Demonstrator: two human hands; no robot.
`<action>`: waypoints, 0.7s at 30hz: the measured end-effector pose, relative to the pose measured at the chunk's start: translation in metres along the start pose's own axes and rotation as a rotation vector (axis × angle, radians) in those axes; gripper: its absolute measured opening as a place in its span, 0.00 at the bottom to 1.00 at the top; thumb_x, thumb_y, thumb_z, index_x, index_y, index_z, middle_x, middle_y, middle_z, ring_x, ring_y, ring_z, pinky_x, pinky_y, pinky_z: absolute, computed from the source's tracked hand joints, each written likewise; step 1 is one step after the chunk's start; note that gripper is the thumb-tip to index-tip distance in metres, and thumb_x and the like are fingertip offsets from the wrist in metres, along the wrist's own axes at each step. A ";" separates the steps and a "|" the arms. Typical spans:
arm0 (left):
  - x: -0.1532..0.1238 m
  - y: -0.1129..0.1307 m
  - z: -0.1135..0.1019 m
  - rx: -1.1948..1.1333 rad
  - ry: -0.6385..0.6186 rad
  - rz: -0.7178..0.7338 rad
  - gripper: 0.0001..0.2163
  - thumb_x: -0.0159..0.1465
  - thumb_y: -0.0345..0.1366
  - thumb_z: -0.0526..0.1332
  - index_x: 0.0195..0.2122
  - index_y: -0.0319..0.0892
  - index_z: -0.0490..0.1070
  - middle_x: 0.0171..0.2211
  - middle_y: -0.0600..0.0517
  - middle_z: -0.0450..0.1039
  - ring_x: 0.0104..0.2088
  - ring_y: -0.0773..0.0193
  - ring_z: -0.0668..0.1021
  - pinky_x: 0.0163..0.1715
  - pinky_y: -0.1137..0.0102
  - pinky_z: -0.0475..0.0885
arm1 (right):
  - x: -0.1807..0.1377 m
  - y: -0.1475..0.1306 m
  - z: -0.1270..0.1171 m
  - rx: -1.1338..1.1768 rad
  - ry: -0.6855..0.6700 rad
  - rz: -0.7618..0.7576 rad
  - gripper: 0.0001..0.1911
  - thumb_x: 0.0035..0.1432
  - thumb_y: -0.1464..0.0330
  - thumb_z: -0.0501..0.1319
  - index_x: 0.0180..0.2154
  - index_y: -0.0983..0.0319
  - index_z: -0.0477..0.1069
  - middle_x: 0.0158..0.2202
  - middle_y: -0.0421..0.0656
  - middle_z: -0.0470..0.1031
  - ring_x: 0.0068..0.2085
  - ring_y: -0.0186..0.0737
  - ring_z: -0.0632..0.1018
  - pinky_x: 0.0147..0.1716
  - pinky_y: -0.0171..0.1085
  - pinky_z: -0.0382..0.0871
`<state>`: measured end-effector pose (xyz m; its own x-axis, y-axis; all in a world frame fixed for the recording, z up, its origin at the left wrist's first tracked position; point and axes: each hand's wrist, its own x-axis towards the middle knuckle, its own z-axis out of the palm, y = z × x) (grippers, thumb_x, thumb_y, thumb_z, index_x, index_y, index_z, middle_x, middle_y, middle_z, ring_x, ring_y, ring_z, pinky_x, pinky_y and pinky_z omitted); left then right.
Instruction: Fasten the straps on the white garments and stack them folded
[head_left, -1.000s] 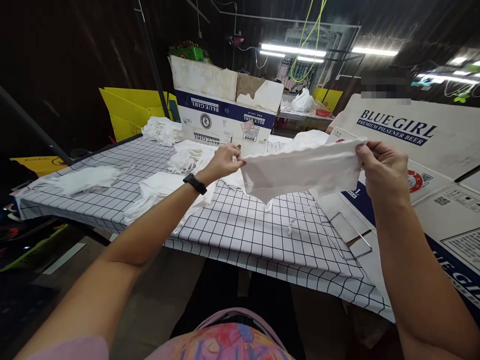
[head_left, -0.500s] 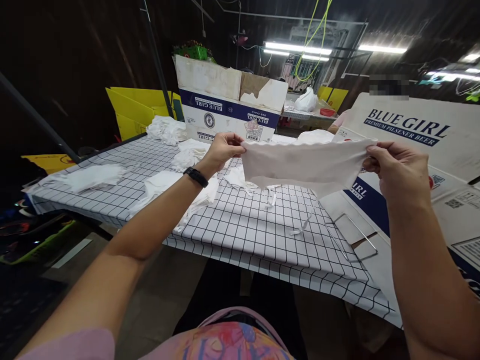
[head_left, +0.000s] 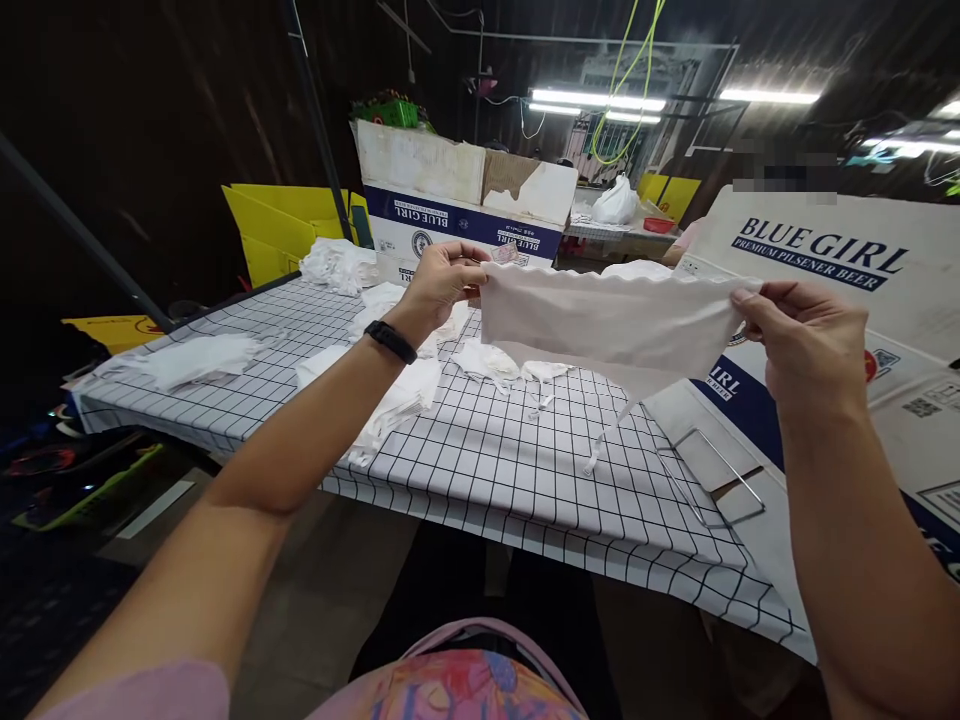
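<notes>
I hold a white cloth piece point(head_left: 607, 322) stretched out in the air above the table with the black-grid white cover point(head_left: 480, 450). My left hand point(head_left: 439, 285) pinches its left top corner; a black band sits on that wrist. My right hand point(head_left: 810, 340) pinches its right end. A thin strip of the cloth hangs down from its lower edge. Under and behind the cloth, several small white cloth pieces point(head_left: 487, 360) lie on the table.
Piles of white cloth point(head_left: 187, 358) lie at the table's left and another pile point(head_left: 337, 265) at the back. A Blue Girl carton point(head_left: 465, 205) stands at the far edge. A flattened Blue Girl carton point(head_left: 840, 290) leans at the right, with a wire frame point(head_left: 720, 480) beside it. Yellow boards point(head_left: 277, 225) stand behind.
Both hands have lifted the cloth higher and pulled it tauter. The view has shifted slightly.
</notes>
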<state>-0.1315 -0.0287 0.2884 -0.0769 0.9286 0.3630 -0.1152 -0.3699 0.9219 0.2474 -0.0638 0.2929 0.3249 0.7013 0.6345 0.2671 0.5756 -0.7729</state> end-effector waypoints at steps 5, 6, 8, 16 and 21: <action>-0.004 0.011 0.002 0.031 0.011 0.044 0.11 0.48 0.21 0.67 0.33 0.37 0.75 0.26 0.56 0.73 0.32 0.66 0.77 0.43 0.59 0.78 | -0.004 -0.005 0.002 0.010 0.048 -0.035 0.10 0.39 0.69 0.74 0.29 0.64 0.80 0.24 0.40 0.74 0.25 0.31 0.70 0.20 0.29 0.66; -0.005 0.013 0.002 0.026 0.011 0.043 0.11 0.48 0.21 0.67 0.32 0.37 0.76 0.27 0.55 0.74 0.32 0.66 0.78 0.43 0.59 0.79 | -0.004 -0.006 0.001 0.002 0.057 -0.033 0.10 0.38 0.69 0.74 0.29 0.63 0.80 0.24 0.39 0.73 0.25 0.31 0.70 0.20 0.30 0.67; -0.006 0.015 0.003 0.004 0.000 0.031 0.10 0.48 0.21 0.67 0.32 0.37 0.76 0.27 0.55 0.75 0.32 0.66 0.78 0.43 0.60 0.79 | -0.004 -0.004 -0.001 0.003 0.070 -0.020 0.10 0.37 0.69 0.74 0.28 0.62 0.80 0.24 0.39 0.73 0.25 0.32 0.71 0.22 0.32 0.70; -0.011 0.020 0.002 -0.064 -0.059 -0.055 0.07 0.52 0.20 0.71 0.30 0.34 0.76 0.26 0.52 0.77 0.29 0.66 0.80 0.42 0.60 0.79 | -0.001 0.010 -0.006 0.071 0.098 0.152 0.14 0.32 0.70 0.77 0.26 0.61 0.79 0.27 0.44 0.76 0.28 0.40 0.77 0.21 0.37 0.79; -0.013 0.024 0.003 -0.073 -0.072 -0.129 0.06 0.56 0.23 0.72 0.29 0.34 0.76 0.24 0.52 0.77 0.26 0.68 0.79 0.38 0.64 0.80 | 0.003 0.019 -0.006 0.165 0.096 0.228 0.13 0.28 0.75 0.75 0.23 0.62 0.78 0.28 0.45 0.76 0.30 0.41 0.79 0.20 0.33 0.78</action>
<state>-0.1304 -0.0490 0.3060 0.0142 0.9672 0.2535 -0.1916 -0.2462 0.9501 0.2586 -0.0528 0.2802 0.4463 0.7818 0.4355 0.0285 0.4740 -0.8801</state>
